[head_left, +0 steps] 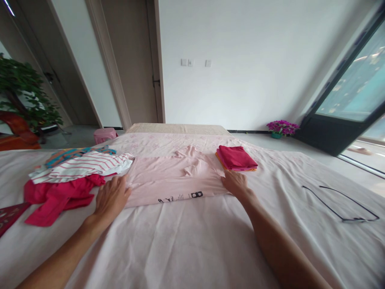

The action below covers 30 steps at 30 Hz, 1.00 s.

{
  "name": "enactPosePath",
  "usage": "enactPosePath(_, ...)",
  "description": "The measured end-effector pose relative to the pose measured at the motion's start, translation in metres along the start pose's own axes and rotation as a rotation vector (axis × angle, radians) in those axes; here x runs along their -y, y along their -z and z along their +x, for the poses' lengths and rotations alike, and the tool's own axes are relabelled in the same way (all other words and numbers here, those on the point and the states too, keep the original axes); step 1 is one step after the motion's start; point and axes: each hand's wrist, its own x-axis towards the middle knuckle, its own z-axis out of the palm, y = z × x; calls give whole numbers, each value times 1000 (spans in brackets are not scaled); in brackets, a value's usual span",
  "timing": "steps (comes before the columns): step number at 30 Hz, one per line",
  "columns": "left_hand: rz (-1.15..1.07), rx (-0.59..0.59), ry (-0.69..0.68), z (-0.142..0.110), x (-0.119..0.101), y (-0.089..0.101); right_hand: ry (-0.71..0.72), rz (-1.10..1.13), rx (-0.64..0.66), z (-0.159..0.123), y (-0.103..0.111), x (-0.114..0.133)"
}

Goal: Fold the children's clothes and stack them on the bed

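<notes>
A pale pink T-shirt [168,184] with black print lies partly folded on the pink bedsheet in front of me, its near part turned over in a long strip. At its left edge, my left hand [112,196] is closed on the cloth, thumb toward the shirt. My right hand [236,184] pinches the shirt's right edge, fingertips partly hidden. Just beyond that hand sits a stack of folded clothes [236,157], red on top with orange below. Left of my left hand is a loose pile with a red garment [60,196] and a red-and-white striped garment [84,166].
Eyeglasses [345,218] lie on the bedsheet [285,176] at the right. A dark red printed item [12,216] is at the left edge. Beyond the bed are a pink stool [105,135], a pot of purple flowers [282,127] and a closed door [129,60].
</notes>
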Motion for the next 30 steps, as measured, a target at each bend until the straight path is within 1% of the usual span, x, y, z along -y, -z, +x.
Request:
enactPosePath(1,-23,-56,-75,2,-7,1,29,-13,-56,-3,2,6)
enactPosePath(2,-74,-86,-162,4,-15,1,82,-11,-115,-6,3,12)
enactPosePath(4,-204,-90,-340,8,-34,-2,257,24,-187,-13,1,27)
enactPosePath(5,-250,-77,-415,10,-44,-5,353,44,-188,-15,-2,33)
enactPosePath(7,-290,-41,-514,13,-59,-12,508,68,-132,-18,-11,41)
enactPosePath(9,-287,5,-562,14,-67,-22,568,65,-51,-18,-22,41)
enactPosePath(12,-247,63,-546,14,-65,-34,525,45,2,-14,-34,32)
enactPosePath(15,-205,64,-496,11,-55,-40,430,35,3,-9,-38,24)
enactPosePath(19,-156,31,-479,7,-48,-43,356,50,-13,-4,-29,22)
enactPosePath(25,-111,3,-490,6,-48,-48,251,32,-28,11,-12,29)
enactPosePath(27,-114,-11,-493,6,-47,-50,261,28,-76,19,-9,36)
enactPosePath(28,-118,-18,-494,6,-47,-51,288,33,-110,23,-9,40)
enactPosePath(30,-126,-29,-497,7,-46,-53,388,57,-160,32,-11,50)
